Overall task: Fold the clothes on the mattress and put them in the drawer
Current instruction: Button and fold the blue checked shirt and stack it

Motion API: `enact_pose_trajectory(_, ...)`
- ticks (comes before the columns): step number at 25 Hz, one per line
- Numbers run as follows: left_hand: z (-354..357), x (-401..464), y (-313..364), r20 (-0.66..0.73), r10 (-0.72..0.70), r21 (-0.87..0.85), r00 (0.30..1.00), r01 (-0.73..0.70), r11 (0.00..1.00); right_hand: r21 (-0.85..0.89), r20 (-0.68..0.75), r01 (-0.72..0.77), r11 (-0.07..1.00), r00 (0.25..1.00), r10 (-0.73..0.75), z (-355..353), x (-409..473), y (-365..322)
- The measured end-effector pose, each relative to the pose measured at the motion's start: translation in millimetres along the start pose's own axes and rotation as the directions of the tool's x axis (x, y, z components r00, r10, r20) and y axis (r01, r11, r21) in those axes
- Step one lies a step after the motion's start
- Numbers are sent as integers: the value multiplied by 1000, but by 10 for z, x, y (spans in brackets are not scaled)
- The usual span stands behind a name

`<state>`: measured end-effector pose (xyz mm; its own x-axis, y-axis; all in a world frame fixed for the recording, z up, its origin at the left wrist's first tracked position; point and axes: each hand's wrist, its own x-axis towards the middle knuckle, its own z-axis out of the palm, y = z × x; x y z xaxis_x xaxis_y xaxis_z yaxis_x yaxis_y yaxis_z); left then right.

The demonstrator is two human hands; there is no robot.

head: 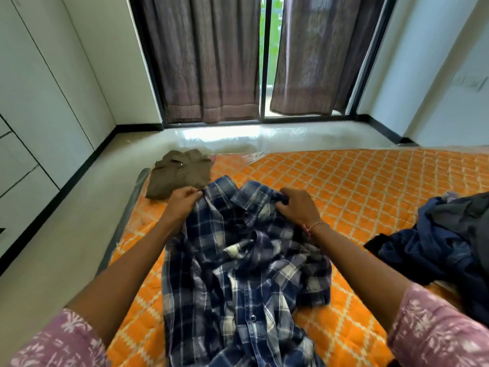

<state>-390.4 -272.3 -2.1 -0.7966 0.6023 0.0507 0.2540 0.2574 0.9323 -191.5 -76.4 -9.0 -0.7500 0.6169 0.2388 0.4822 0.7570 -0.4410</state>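
A blue and white plaid shirt [238, 274] lies crumpled on the orange patterned mattress [357, 181], collar end away from me. My left hand [182, 202] pinches the shirt's top left edge near the collar. My right hand [296, 205] grips the fabric at the collar's right side. A folded brown shirt [177, 173] rests at the mattress's far left corner, just beyond my left hand. A heap of dark blue and grey clothes [444, 239] sits on the right side of the mattress.
White wardrobe doors and drawer fronts [23, 154] line the left wall. A strip of pale floor [66, 234] runs between them and the mattress. Grey curtains [206, 62] hang over a sliding glass door at the back.
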Motion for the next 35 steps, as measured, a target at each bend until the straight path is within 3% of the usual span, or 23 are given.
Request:
enact_pose_trajectory(3,-251,67,575,0,147,-18,989,-147,989,-343,-125,106,933,980,-157,-606,217,-186)
enact_pose_trajectory(6,-479,25,1187,-55,278,-42,959,-280,959,-448,-334,7,894,926,-175,-1144,329,-348)
enact_pose_trajectory(8,-604,-40,1531,-48,380,-5,924,-381,925,-275,-475,-155,949,880,6,-1464,433,-514)
enact_pose_trajectory(10,-749,-114,1808,92,451,123,888,-460,880,103,-494,-215,971,836,238,-1757,540,-711)
enact_pose_trajectory(12,-940,-125,2021,234,453,474,860,-507,720,371,-453,-69,926,857,246,-2044,577,-857)
enact_pose_trajectory(13,-1023,-127,2090,246,441,663,863,-481,574,376,-445,24,926,882,157,-2165,535,-901)
enact_pose_trajectory(15,-1144,-168,2215,123,451,893,884,-297,339,129,-344,139,982,935,-87,-2361,457,-939)
enact_pose_trajectory(17,-1119,-231,2343,1,507,960,862,-142,240,-303,-292,125,945,931,-217,-2495,433,-986)
enact_pose_trajectory(20,-1015,-265,2607,-99,611,958,785,-91,272,-571,-488,-6,821,807,-333,-2708,424,-1127)
enact_pose_trajectory(21,-1025,-252,2717,-149,641,945,753,-83,317,-602,-519,-69,796,791,-324,-2802,430,-1151)
enact_pose_trajectory(23,-1071,-200,2871,-260,630,884,732,-82,461,-614,-518,-191,766,830,-208,-2930,442,-1160)
enact_pose_trajectory(26,-1046,-87,2949,-417,407,606,813,-85,791,-423,-569,-280,862,822,-12,-3115,423,-1168)
enact_pose_trajectory(28,-1016,-20,2984,-464,293,357,836,-127,926,-89,-647,-240,967,752,127,-3328,501,-1173)
enact_pose_trajectory(30,-1006,-60,2975,-471,377,263,797,-281,923,192,-680,-140,971,694,235,-3425,525,-1147)
enact_pose_trajectory(32,-962,-111,2867,-362,573,437,735,-409,801,175,-683,-59,983,711,164,-3348,472,-1156)
enact_pose_trajectory(34,-880,-167,2716,-306,598,584,741,-350,732,126,-648,-73,989,749,138,-3195,390,-1153)
enact_pose_trajectory(35,-840,-168,2718,-372,561,538,739,-321,779,196,-644,-87,977,740,195,-3203,374,-1174)
